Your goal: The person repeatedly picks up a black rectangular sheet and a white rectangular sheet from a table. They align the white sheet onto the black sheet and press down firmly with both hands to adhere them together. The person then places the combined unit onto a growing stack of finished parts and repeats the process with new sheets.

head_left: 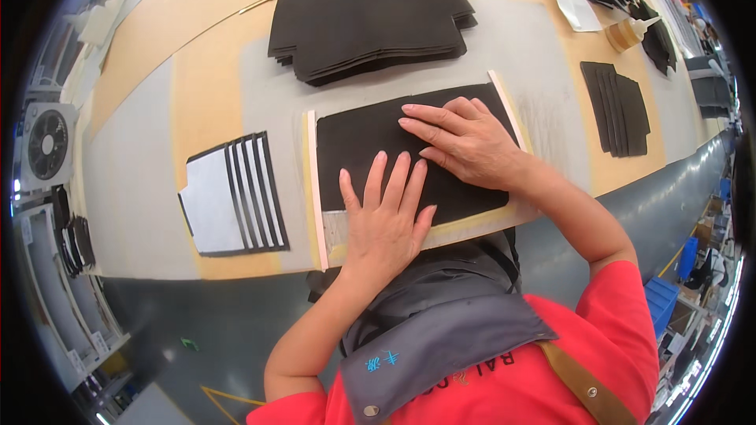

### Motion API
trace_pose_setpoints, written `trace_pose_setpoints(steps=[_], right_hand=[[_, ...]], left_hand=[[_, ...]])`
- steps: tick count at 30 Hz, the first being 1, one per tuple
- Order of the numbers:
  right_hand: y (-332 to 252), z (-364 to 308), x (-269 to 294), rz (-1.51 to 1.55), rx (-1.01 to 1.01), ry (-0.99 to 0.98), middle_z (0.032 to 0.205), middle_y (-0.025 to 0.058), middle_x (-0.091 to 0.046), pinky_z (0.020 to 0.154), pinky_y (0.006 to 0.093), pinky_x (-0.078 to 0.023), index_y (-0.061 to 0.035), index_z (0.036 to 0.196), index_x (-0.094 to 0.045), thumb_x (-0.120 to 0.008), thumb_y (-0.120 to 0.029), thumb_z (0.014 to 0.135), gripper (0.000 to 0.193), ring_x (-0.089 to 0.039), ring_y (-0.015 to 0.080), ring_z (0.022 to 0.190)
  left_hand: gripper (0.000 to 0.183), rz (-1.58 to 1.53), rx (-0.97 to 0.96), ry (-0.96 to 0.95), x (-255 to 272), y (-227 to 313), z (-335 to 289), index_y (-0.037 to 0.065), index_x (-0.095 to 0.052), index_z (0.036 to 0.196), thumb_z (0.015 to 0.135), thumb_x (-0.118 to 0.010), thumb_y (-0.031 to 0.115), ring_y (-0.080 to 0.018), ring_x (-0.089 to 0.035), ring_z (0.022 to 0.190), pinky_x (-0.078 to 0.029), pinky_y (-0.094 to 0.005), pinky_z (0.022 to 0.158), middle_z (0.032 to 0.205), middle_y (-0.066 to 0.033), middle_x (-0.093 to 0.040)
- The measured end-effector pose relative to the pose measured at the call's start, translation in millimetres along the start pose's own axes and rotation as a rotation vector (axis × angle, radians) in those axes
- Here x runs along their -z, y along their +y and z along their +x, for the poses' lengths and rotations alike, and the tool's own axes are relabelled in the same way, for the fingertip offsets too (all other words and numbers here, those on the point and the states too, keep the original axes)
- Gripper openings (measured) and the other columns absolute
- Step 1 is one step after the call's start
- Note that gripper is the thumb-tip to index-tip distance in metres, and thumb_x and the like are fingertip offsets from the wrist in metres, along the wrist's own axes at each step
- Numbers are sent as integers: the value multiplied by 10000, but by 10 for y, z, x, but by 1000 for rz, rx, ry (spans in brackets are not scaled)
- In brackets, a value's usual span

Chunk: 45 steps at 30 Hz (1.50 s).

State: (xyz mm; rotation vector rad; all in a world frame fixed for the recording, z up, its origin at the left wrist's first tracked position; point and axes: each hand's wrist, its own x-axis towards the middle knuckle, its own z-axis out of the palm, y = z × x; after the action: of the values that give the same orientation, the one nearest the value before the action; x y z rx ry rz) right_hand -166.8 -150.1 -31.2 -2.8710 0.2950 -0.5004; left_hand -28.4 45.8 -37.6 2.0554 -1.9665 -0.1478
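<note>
A black flat panel [358,138] lies on the worktable between two pale strips, the left strip [316,189] and the right strip [506,106]. My left hand [387,208] rests flat on the panel's near left part, fingers stretched out and pointing away from me. Over the panel's right half, my right hand [471,142] lies with its fingers extended to the left, their tips close to the left hand's. Neither hand holds anything. What lies beneath the palms is hidden.
A stack of black panels [370,20] sits beyond the work area. Overlapping white pieces with black edges [236,193] lie at left, black pieces [616,110] at right. A squeeze bottle [626,34] stands at the far right, a fan [49,144] at far left.
</note>
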Motion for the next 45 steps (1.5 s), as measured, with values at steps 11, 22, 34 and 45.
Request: trace_pose_setpoints(steps=[11, 22, 34, 45], right_hand=[[11, 55, -80, 27, -61, 8, 1453, 3, -632, 831, 344, -451, -76, 1378, -672, -797, -175, 868, 535, -571, 205, 938], [175, 17, -166, 298, -54, 195, 1401, 15, -677, 884, 389, -527, -106, 1353, -693, -762, -130, 921, 439, -590, 273, 935], [-308, -488, 47, 101, 271, -244, 1579, 160, -527, 1297, 515, -258, -26, 1546, -505, -451, -542, 1090, 691, -412, 271, 1539], [-171, -791, 449, 248, -38, 99, 1445, 118, -639, 1175, 476, -429, -88, 1369, -655, -671, -354, 1019, 440, -549, 346, 1394]], left_hand=[[629, 22, -27, -57, 42, -9, -22, 160, -528, 1556, 987, -687, 377, -366, -331, 1531, -175, -739, 1222, 1592, -94, -433], [590, -201, -3, -103, 235, -114, 162, 73, -529, 1539, 989, -682, 225, -389, -394, 1518, -178, -665, 1259, 1566, -162, -487], [597, -53, -280, 16, -116, -563, 817, 33, -465, 1582, 1095, -489, 378, -293, -381, 1561, -238, -486, 1298, 1658, -156, -447], [672, 91, -249, -61, -57, -473, 809, 48, -344, 1650, 1095, -497, 396, -339, -250, 1615, -170, -538, 1306, 1733, -177, -300]])
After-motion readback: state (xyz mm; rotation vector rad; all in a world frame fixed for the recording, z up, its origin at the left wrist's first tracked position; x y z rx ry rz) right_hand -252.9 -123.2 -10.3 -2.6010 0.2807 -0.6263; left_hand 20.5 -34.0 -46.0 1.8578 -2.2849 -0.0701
